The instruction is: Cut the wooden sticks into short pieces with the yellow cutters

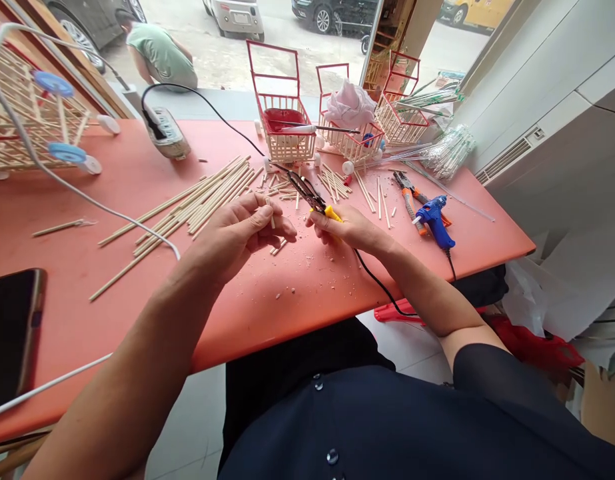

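Observation:
My left hand (250, 223) pinches a short wooden stick (271, 212) between thumb and fingertips above the table. Just to its right, my right hand (342, 230) is wrapped round the yellow handles of a pair of pliers (310, 193), whose dark jaws point up and left. The jaws are apart from the held stick. Long wooden sticks (207, 200) lie in a loose bundle beyond my left hand. Short cut pieces (334, 183) are scattered past the pliers, and small crumbs dot the table before my hands.
Small stick-built carts (290, 143) line the table's (227, 333) far edge. At right lie a blue glue gun (434, 220) and orange-handled pliers (410, 193). A power strip (167, 137), a white cable (102, 210) and a phone (10, 333) are leftward. A person (162, 57) crouches outside.

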A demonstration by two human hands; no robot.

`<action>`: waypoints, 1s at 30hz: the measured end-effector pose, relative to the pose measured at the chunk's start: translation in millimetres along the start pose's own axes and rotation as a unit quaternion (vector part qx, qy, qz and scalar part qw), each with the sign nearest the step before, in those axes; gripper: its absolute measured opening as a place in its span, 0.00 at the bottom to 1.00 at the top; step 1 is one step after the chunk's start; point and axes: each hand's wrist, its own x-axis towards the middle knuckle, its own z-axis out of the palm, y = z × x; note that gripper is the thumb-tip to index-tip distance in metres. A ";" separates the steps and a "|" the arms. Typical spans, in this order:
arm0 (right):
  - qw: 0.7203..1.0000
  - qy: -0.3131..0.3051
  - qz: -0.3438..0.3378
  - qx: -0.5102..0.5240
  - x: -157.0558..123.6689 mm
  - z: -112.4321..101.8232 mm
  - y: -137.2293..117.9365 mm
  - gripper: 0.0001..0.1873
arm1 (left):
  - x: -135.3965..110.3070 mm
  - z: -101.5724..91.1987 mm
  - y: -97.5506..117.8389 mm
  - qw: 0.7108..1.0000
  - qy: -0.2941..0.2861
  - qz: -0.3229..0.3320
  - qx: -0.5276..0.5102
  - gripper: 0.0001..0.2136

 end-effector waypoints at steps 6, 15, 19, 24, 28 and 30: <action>1.000 0.013 0.010 -0.016 -3.1 -0.9 -1.5 0.35 | 4.4 -23.4 -1.8 0.978 0.073 0.007 0.195 0.04; 0.997 0.015 -0.015 -0.068 -7.7 0.2 -6.3 0.33 | 5.9 -9.8 1.7 0.894 0.060 -0.034 0.443 0.07; 0.996 0.010 -0.033 -0.087 -9.1 -0.4 -6.6 0.34 | 5.8 -0.9 2.0 0.860 0.052 -0.046 0.506 0.06; 0.990 0.011 -0.030 -0.134 -9.4 -1.1 -5.8 0.36 | 6.3 -5.5 -2.2 0.842 0.020 -0.028 0.538 0.08; 0.988 0.008 -0.028 -0.154 -10.0 -1.1 -7.1 0.36 | 6.8 -9.4 -2.9 0.835 0.021 -0.024 0.549 0.12; 0.988 0.006 -0.028 -0.151 -10.0 -1.1 -7.9 0.37 | 6.6 -9.3 -2.1 0.832 0.021 -0.026 0.553 0.14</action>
